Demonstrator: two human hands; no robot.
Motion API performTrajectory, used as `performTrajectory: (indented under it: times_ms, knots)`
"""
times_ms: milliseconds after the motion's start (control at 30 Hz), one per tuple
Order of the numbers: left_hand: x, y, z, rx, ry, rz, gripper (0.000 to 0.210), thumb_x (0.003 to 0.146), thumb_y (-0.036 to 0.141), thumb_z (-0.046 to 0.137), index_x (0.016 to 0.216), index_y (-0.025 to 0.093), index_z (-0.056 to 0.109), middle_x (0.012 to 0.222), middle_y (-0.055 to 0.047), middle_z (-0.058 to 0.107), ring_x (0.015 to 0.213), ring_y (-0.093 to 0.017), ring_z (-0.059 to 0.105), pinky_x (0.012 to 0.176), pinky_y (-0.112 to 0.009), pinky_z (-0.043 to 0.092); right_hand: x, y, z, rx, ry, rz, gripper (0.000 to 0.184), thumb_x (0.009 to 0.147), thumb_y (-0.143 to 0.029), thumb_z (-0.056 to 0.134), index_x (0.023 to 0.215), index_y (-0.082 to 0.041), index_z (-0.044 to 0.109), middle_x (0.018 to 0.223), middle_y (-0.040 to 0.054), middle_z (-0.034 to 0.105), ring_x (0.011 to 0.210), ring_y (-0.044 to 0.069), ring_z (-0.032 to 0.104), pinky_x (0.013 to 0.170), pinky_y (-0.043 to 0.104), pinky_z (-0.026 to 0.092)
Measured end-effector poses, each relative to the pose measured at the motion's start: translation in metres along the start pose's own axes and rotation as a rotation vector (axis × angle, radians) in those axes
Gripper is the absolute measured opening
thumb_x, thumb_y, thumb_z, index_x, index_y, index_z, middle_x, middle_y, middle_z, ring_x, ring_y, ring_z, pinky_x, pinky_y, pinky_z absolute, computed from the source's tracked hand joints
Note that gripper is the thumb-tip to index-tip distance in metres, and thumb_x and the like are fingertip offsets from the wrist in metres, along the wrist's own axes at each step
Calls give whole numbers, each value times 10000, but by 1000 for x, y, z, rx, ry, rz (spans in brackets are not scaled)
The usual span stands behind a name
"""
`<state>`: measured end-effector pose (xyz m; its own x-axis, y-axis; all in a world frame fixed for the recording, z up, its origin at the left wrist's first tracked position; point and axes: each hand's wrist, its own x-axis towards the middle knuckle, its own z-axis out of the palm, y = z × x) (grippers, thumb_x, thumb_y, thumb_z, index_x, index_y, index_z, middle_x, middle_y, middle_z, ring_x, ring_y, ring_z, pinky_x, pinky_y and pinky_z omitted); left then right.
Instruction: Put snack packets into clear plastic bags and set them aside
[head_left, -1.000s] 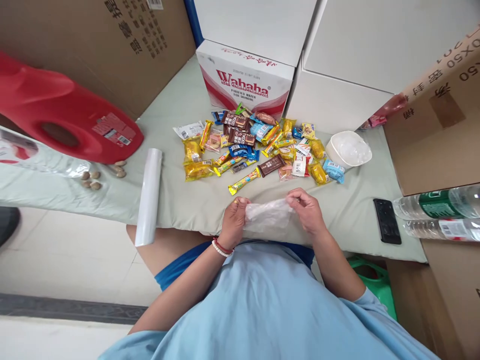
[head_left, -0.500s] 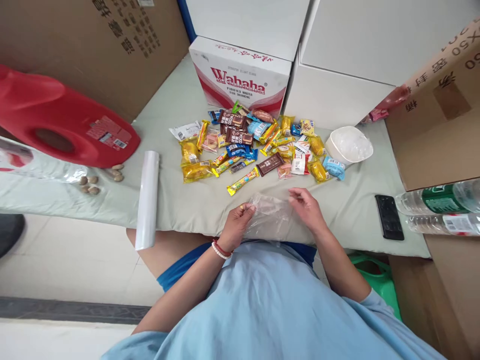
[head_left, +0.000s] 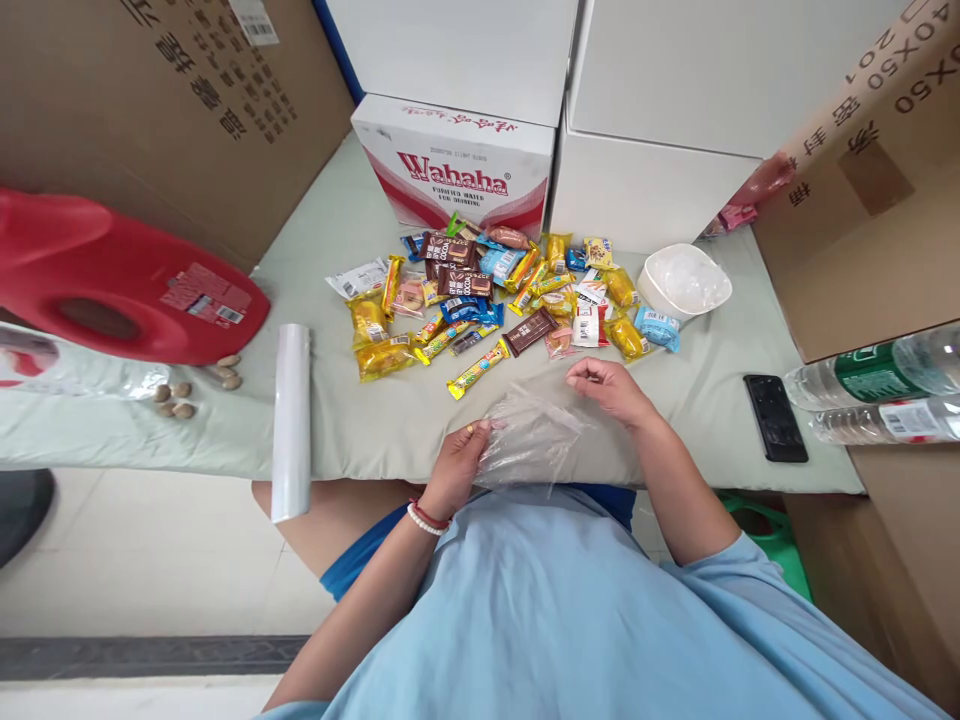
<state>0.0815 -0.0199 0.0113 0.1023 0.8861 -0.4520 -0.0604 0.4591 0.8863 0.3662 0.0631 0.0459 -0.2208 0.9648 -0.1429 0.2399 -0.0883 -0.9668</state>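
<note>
We have a clear plastic bag stretched loosely between our hands, just above the near edge of the cloth-covered table, close against our shirt. A second ago it was a narrow, cloudy strip pulled taut from hand to hand; now it has dropped into a wider, crinkled, see-through sheet. To our minds that means the unfolding is well along, though we cannot tell whether its mouth has parted.

Our left hand pinches the bag's left side, thumb pressed on bent fingers with hardly any gap. Our right hand has come to the bag's upper right corner, fingers curled and thumb close by; the film is so thin there that we cannot tell whether they grip it.

Just beyond the bag lies a yellow snack stick, and next to it a brown chocolate bar, at the front of a heap of wrapped snacks that looks undisturbed. A white bowl sits at the heap's right end. Farther out, a white roll overhangs the table edge on our left, and a phone lies on our right beside two water bottles.
</note>
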Motion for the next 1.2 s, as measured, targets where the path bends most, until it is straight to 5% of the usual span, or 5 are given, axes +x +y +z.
performTrajectory:
  times_ms: [167, 400, 700, 933, 1200]
  knots:
    - [0, 4, -6, -7, 16, -12, 551, 855, 720, 655, 981, 194, 761, 584, 44, 430, 547, -140, 349, 537, -265, 258, 8, 14, -14, -114, 230, -35, 325, 863, -530, 692, 895, -207, 687, 823, 12, 655, 746, 163, 555, 729, 298, 462]
    - [1, 7, -10, 45, 17, -13, 629, 833, 755, 655, 1019, 166, 769, 572, 74, 292, 551, -122, 250, 536, -267, 181, -1, 26, 8, -569, -35, 81, 151, 828, -318, 735, 935, -211, 736, 834, 24, 706, 718, 170, 586, 703, 286, 425]
    - [9, 19, -47, 277, 120, -21, 646, 820, 731, 632, 1063, 149, 776, 615, 44, 434, 577, -138, 364, 580, -281, 298, 10, 24, -19, -159, 362, 34, 290, 775, -496, 702, 799, -210, 657, 701, -16, 602, 655, 147, 499, 637, 278, 389]
    - [-6, 30, -33, 904, 625, 759, 333, 938, 358, 623, 1185, 158, 723, 1051, -140, 639, 1025, -293, 607, 942, -451, 482, 4, 27, -9, -103, 445, 104, 321, 746, -519, 726, 779, -212, 640, 658, -34, 554, 621, 132, 447, 601, 275, 363]
    - [-14, 33, 39, 771, 179, 842, 212, 990, 429, 651, 1011, 231, 579, 984, -78, 615, 930, -239, 603, 819, -371, 499, -10, -25, -1, 220, 150, 248, 509, 730, -656, 825, 772, -234, 545, 724, 11, 692, 460, 69, 332, 420, 226, 214]
